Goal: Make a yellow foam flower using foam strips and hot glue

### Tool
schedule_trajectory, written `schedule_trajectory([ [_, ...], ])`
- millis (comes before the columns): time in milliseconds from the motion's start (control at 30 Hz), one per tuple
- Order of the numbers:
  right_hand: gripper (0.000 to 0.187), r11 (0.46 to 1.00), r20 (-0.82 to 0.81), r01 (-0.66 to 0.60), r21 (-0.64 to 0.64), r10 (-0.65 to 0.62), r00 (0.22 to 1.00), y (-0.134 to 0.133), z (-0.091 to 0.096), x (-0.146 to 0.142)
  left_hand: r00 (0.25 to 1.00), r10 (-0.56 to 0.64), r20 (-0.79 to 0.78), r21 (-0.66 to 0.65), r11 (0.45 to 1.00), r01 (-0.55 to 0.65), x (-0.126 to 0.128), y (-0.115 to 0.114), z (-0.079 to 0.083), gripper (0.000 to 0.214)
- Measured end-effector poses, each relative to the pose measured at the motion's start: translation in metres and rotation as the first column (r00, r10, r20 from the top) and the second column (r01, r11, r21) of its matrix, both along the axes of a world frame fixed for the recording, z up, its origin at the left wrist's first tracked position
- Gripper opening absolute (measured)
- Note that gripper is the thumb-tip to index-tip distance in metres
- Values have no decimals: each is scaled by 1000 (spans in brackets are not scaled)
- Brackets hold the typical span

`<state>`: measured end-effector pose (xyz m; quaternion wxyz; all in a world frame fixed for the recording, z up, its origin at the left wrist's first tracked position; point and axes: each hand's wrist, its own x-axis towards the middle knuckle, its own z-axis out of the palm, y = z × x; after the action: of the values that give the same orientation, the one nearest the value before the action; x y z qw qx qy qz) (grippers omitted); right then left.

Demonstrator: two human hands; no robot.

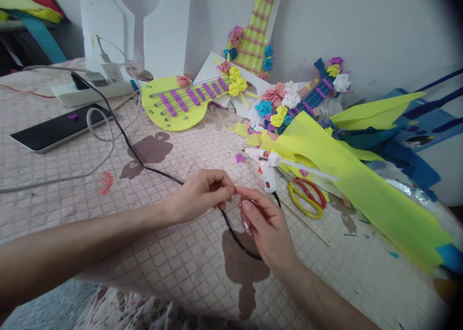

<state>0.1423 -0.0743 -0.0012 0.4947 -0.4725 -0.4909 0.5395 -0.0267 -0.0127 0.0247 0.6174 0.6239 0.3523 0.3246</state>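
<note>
My left hand [204, 193] is pinched closed, its fingertips meeting those of my right hand [263, 221] over the middle of the table. Something tiny, perhaps yellowish, sits where the fingertips touch, too small to name. My right hand's index finger and thumb are drawn together, the other fingers curled in. Beneath both hands runs a black cord [231, 226]. Just beyond my right hand stands a white glue gun [267, 171] with a glue stick [307, 167] in its back. Red and yellow scissors [307, 197] lie to its right, beside a thin wooden stick [306, 224].
A yellow paper guitar [175, 117] lies at the back, near a blue one [313, 98] with paper flowers. Yellow crepe paper [336, 175] spreads over the right side. On the left are a power strip [94, 92], a black slab-like item [60, 127] and a grey cable [72, 177].
</note>
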Motion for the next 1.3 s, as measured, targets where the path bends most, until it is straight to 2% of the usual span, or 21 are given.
schedule_trajectory([
  [133, 42, 983, 20, -177, 46, 176, 984, -6, 0, -2, 997, 32, 73, -83, 996, -26, -1, 3, -2, 12],
  [233, 49, 964, -134, -266, 27, 267, 954, -6, 1, -5, 990, 14, 140, -180, 984, 11, -1, 4, -3, 14],
  [400, 37, 950, -453, -291, -113, 211, 866, 0, 3, -5, 983, 25, 179, -230, 973, 17, -2, 6, -5, 17],
  [600, 33, 934, -562, -323, -156, 185, 806, 4, 3, -3, 992, 27, 123, -198, 980, -2, -5, 13, -9, 18],
  [867, 34, 943, -508, -292, -157, 177, 843, 4, 2, -2, 999, 29, 44, -26, 999, -28, -6, 12, -8, 18],
  [1000, 35, 946, -469, -286, -153, 185, 864, 2, 2, -2, 997, 60, -55, 128, 990, -52, -7, 9, -5, 18],
  [1067, 35, 946, -466, -288, -146, 191, 864, 1, 1, -3, 984, 97, -148, 260, 964, -56, -8, 8, -2, 18],
  [1200, 35, 946, -464, -298, -129, 208, 861, 1, 0, -3, 933, 205, -295, 513, 858, -26, -10, 6, 0, 16],
  [1267, 37, 943, -461, -306, -133, 214, 861, 1, 1, -3, 926, 235, -295, 580, 815, -23, -9, 5, 0, 16],
  [1300, 37, 941, -467, -311, -135, 217, 857, 1, 1, -3, 927, 240, -288, 587, 809, -28, -9, 5, -1, 16],
])
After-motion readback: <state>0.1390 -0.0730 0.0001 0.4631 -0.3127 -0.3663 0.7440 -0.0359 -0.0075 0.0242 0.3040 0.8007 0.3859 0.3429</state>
